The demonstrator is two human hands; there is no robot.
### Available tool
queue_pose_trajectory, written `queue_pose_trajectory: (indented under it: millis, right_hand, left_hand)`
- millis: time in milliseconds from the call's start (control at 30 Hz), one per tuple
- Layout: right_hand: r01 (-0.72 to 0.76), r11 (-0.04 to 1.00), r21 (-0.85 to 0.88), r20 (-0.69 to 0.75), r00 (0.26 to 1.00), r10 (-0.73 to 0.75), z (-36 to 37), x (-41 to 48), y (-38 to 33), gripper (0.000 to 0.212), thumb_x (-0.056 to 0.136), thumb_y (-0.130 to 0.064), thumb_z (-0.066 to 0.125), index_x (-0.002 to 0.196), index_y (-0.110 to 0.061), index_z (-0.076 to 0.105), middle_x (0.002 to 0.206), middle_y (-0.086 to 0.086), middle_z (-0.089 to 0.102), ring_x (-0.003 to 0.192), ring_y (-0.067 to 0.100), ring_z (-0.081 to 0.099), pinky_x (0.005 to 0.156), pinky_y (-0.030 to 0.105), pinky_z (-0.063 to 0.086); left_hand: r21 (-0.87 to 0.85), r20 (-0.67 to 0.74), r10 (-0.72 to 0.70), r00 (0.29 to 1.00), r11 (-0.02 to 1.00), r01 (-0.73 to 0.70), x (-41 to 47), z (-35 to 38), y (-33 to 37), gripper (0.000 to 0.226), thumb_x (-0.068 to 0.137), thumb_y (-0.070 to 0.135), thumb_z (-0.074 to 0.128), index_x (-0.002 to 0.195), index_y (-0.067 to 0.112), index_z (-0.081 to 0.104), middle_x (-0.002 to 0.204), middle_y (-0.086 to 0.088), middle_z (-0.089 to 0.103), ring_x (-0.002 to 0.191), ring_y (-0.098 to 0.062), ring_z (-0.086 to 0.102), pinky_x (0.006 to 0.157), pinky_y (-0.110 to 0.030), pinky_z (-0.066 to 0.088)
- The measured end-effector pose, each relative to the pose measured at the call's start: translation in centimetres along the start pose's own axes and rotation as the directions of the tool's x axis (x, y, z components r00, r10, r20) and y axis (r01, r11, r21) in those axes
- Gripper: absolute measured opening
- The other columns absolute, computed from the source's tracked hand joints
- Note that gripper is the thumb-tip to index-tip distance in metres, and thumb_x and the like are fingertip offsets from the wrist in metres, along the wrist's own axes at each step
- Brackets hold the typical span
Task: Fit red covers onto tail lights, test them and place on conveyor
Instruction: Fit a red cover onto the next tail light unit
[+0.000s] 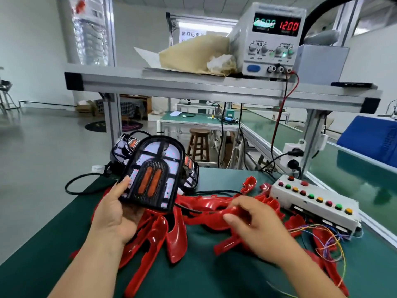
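Cover pickup, opening the fitting step.
Our left hand [111,214] clasps the bare tail light [153,173] above the bench [53,244]; our right hand [255,229] grips a red cover [206,212] in the pile; next, we judge, lift and align it.

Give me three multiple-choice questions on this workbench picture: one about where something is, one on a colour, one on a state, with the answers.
1. Where does the button box lie from the right hand?
A. to its right
B. to its left
C. under it

2. The power supply shows its 12.00 reading in
A. blue
B. red
C. white

3. The tail light in the left hand is
A. red-covered
B. paper-wrapped
C. uncovered

Answers:
1 A, the box sits rightward, beyond the hand.
2 B, the digits glow red.
3 C, its black frame and orange strips show bare, while the right hand pinches a red cover.
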State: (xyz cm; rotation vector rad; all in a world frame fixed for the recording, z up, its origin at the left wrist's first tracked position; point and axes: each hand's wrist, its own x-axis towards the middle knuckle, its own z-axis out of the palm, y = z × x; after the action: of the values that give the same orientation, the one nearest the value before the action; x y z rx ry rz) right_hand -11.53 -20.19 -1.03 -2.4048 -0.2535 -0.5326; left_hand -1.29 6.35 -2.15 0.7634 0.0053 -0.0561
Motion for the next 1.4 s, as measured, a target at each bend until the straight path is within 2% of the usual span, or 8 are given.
queue_pose_trajectory:
  millis: [100, 200, 333, 467, 800, 1000, 1200, 1400]
  right_hand:
    - [-0.161, 0.928, 0.335, -0.03, 0.983, 0.182, -3.6, -0.4, 1.0, 0.01, 0.08, -0.045, 0.065, 0.085, -0.037, 0.065, 0.08, -0.009, 0.068, 0.069, 0.005, 0.064, 0.06, 0.012, 0.048]
    - [-0.103, 0.578, 0.81, -0.087, 0.953, 0.292, -6.0, -0.5, 2.4, 0.009, 0.079, -0.024, 0.061, 0.077, -0.023, 0.07, 0.077, 0.005, 0.068, 0.068, 0.017, 0.066, 0.057, 0.024, 0.056]
    - [0.059, 0.311, 0.949, -0.162, 0.934, 0.318, -6.3, -0.3, 2.3, 0.016, 0.083, -0.018, 0.054, 0.087, -0.009, 0.066, 0.079, 0.009, 0.069, 0.064, 0.015, 0.062, 0.054, 0.023, 0.054]
    - [-0.03, 0.395, 0.918, -0.112, 0.937, 0.331, -3.5, 0.0, 0.0, 0.02, 0.082, -0.025, 0.058, 0.088, -0.007, 0.066, 0.07, 0.009, 0.064, 0.053, 0.014, 0.055, 0.049, 0.02, 0.048]
    - [-0.197, 0.583, 0.788, -0.033, 0.933, 0.359, -1.1, 0.0, -1.1, 0.032, 0.08, -0.042, 0.057, 0.061, -0.021, 0.071, 0.06, 0.004, 0.064, 0.048, 0.01, 0.052, 0.048, 0.02, 0.042]
    - [-0.325, 0.841, 0.433, -0.161, 0.89, 0.427, -0.7, -0.1, -0.3, 0.042, 0.084, -0.058, 0.056, 0.067, -0.021, 0.064, 0.054, -0.012, 0.063, 0.049, -0.002, 0.054, 0.059, 0.025, 0.044]
    - [-0.362, 0.858, 0.363, -0.287, 0.833, 0.473, 0.0, 0.0, 0.1, 0.04, 0.076, -0.06, 0.063, 0.085, -0.021, 0.06, 0.072, 0.003, 0.068, 0.071, 0.019, 0.065, 0.073, 0.042, 0.055]
    - [-0.366, 0.875, 0.316, -0.33, 0.823, 0.463, 0.4, -0.1, 0.2, 0.047, 0.069, -0.07, 0.058, 0.086, -0.026, 0.052, 0.084, -0.004, 0.061, 0.077, 0.014, 0.058, 0.068, 0.031, 0.047]
  left_hand:
    - [-0.04, 0.035, -0.043, 0.998, 0.998, 0.044, -0.2, 0.4, -0.4, 0.034, 0.096, 0.028, 0.05, 0.09, 0.01, 0.078, 0.095, -0.013, 0.076, 0.081, -0.028, 0.075, 0.065, -0.05, 0.061]
    - [-0.053, 0.096, -0.041, 0.995, 0.997, 0.046, -0.5, 1.1, -0.7, 0.037, 0.094, 0.024, 0.049, 0.084, 0.004, 0.079, 0.097, -0.019, 0.075, 0.082, -0.033, 0.075, 0.06, -0.046, 0.061]
    - [0.074, 0.159, -0.149, 0.976, 0.988, 0.139, -2.0, 2.9, -1.8, 0.036, 0.072, 0.022, 0.061, 0.095, -0.003, 0.074, 0.097, -0.026, 0.073, 0.08, -0.039, 0.074, 0.057, -0.044, 0.06]
    - [0.193, 0.222, -0.187, 0.957, 0.971, 0.144, -3.2, 4.5, -3.9, 0.057, 0.061, 0.024, 0.071, 0.115, 0.004, 0.069, 0.105, -0.029, 0.071, 0.087, -0.042, 0.072, 0.063, -0.046, 0.059]
    - [0.304, 0.22, -0.148, 0.964, 0.95, 0.077, -4.0, 5.2, -4.9, 0.064, 0.063, 0.073, 0.066, 0.098, 0.02, 0.078, 0.107, -0.022, 0.072, 0.094, -0.041, 0.071, 0.069, -0.05, 0.059]
    - [0.378, 0.242, -0.178, 0.954, 0.923, 0.076, -4.3, 5.2, -4.7, 0.086, 0.048, 0.083, 0.074, 0.106, 0.02, 0.075, 0.11, -0.021, 0.072, 0.099, -0.041, 0.07, 0.073, -0.052, 0.059]
    - [0.372, 0.305, -0.211, 0.929, 0.924, 0.088, -4.4, 5.0, -4.6, 0.089, 0.048, 0.08, 0.077, 0.11, 0.017, 0.072, 0.114, -0.024, 0.069, 0.102, -0.044, 0.068, 0.074, -0.052, 0.059]
    - [0.363, 0.33, -0.261, 0.907, 0.922, 0.133, -4.9, 5.4, -4.8, 0.09, 0.046, 0.076, 0.081, 0.108, 0.013, 0.075, 0.113, -0.026, 0.069, 0.102, -0.042, 0.069, 0.073, -0.048, 0.06]
